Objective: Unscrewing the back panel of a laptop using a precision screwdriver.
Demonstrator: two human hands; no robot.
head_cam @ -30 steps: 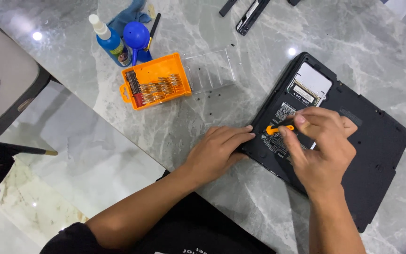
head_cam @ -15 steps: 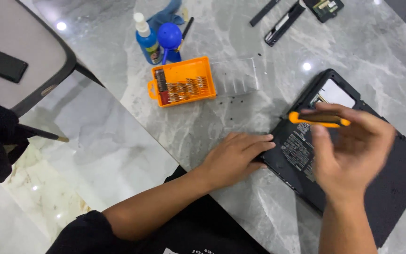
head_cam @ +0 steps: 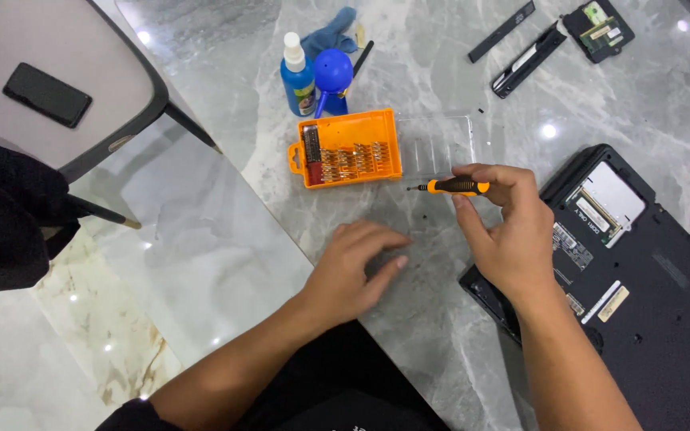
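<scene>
broadly, the grey marble table (head_cam: 441, 48) is bearing everything, and the biggest thing lying on it is the black laptop (head_cam: 664, 295), turned underside up at the right with a bay standing open and green circuit boards showing. next down in size, the orange bit case (head_cam: 350, 148) is sitting just beyond the hands with its clear lid (head_cam: 438, 142) folded open beside it. the left hand (head_cam: 353, 267) is resting flat on the stone, fingers spread and gripping nothing. the right hand (head_cam: 509, 235) is pinching the small screwdriver (head_cam: 450, 187) by its orange-and-black handle, holding it level above the table between the case and the laptop, the thin metal tip pointing left. the tool is looking light and stiff, with a ribbed handle that is probably giving a sure grip; the slender shaft is likely slipping more easily, so the handle is seeming the place to take hold.
</scene>
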